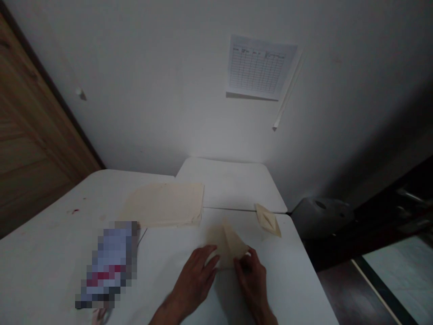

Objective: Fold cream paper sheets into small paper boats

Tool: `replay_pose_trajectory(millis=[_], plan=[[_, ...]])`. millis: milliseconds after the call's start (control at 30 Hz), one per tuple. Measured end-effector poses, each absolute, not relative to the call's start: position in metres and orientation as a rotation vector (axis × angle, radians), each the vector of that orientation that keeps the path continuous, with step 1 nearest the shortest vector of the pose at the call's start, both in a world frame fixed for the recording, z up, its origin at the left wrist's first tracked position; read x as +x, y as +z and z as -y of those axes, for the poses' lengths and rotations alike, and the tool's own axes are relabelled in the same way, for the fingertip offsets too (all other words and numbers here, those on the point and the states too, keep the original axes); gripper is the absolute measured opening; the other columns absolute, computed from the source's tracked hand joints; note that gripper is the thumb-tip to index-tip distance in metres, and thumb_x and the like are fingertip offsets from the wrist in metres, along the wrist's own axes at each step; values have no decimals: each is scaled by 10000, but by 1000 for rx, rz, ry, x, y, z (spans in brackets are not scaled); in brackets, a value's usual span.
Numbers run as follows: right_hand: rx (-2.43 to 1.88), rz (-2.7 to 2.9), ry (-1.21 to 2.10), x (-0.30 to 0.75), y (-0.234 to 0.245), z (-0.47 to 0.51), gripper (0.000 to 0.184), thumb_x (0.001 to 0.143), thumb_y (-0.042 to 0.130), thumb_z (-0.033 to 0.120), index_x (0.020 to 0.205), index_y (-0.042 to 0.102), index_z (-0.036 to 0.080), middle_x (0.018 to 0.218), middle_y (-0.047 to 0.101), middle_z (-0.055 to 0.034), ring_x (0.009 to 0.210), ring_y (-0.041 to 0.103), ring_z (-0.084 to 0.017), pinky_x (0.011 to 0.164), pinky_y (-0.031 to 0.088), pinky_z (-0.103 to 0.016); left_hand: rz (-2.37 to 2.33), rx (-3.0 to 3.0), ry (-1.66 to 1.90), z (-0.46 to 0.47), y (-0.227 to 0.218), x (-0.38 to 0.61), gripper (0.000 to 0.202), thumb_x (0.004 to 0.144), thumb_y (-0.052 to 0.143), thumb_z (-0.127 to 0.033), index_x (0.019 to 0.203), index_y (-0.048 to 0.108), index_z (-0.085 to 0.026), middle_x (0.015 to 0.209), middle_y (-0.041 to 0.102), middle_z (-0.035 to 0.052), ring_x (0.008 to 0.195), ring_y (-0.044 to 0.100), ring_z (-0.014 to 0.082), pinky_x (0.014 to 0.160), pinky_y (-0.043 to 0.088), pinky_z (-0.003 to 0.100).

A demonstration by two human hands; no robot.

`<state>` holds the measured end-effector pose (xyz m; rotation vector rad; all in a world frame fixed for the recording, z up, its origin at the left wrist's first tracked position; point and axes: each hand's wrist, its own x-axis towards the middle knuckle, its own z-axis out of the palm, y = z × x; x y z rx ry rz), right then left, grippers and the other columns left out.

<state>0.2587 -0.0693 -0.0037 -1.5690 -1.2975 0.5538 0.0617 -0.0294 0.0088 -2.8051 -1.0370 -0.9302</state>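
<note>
A cream sheet of paper [227, 243], folded with a crease running up its middle and a point at the far end, lies on the white table in front of me. My left hand [199, 275] has its thumb and fingers closed on the left edge of the paper. At the right corner my right hand [251, 275] pinches the paper between thumb and fingers. A small folded paper piece [268, 220] rests further back to the right. Behind my left hand lies a stack of flat cream sheets [169, 203].
Left of my hands is a blurred-out blue and red item [110, 262] on the white table [47, 266]. A printed chart [260, 67] hangs on the wall beyond. A grey bin-like container [320, 216] stands past the table's right edge; a wooden door [30, 135] is at left.
</note>
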Motion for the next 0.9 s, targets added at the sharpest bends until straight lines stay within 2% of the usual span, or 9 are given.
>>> replay_pose_trajectory(millis=[67,133,267,433,533,633,733,800,900], plan=[[-1564,1200,609,257,-1,70,562,853,569,436,1300,410,134,715,705,-28,569,651,-177,539,517,-243,1014,-2893,-768,28,9,63,316,929,462,-186,1241,507,-203,1279,563,88,1146,542,241,971,470,432],[-1585,1157,600,257,2,72,668,835,586,442,1360,339,111,688,703,-23,548,649,-179,526,511,-241,1048,-2920,-670,26,9,68,345,933,470,-220,1277,478,-196,1242,590,80,1121,557,239,976,463,437],[-1735,1148,496,257,5,75,721,823,586,451,1398,310,115,563,659,24,481,632,-185,487,475,-243,1204,-2883,-536,20,13,88,350,925,463,-221,1272,486,-186,1147,622,86,1067,575,257,948,460,453],[-1826,1165,418,258,5,79,738,866,531,450,1453,196,153,575,663,22,499,644,-220,478,460,-281,1261,-2884,-468,3,22,114,339,923,452,-232,1257,497,-194,1045,617,96,968,582,259,835,478,424],[-1837,1180,377,261,4,87,721,884,514,442,1457,175,164,595,667,22,497,641,-220,463,441,-283,1251,-2902,-457,-4,23,120,316,921,458,-251,1227,516,-196,1043,603,106,960,574,259,831,469,422],[-1891,1218,258,264,3,96,541,907,496,410,1376,349,183,541,616,41,453,604,-198,468,423,-278,1252,-2905,-460,-4,20,121,339,897,493,-231,1230,517,-177,1129,580,136,1049,550,284,892,444,453],[-1847,1368,41,268,7,93,233,917,489,353,1061,604,211,593,616,4,522,600,-181,550,452,-287,1248,-2904,-487,-4,15,120,363,881,505,-199,1243,515,-165,1213,559,153,1145,511,298,956,411,473],[-1683,1535,-27,271,12,80,192,926,465,280,947,644,213,736,666,-43,653,619,-184,681,487,-316,1224,-2920,-544,-4,12,119,357,890,486,-188,1245,514,-170,1258,549,151,1184,492,293,979,395,480],[-1550,1765,35,276,17,51,239,902,449,144,990,662,211,964,683,-80,914,612,-200,831,488,-333,1192,-2938,-631,-5,6,117,349,917,449,-199,1260,505,-170,1336,512,150,1232,467,287,1000,378,489]])
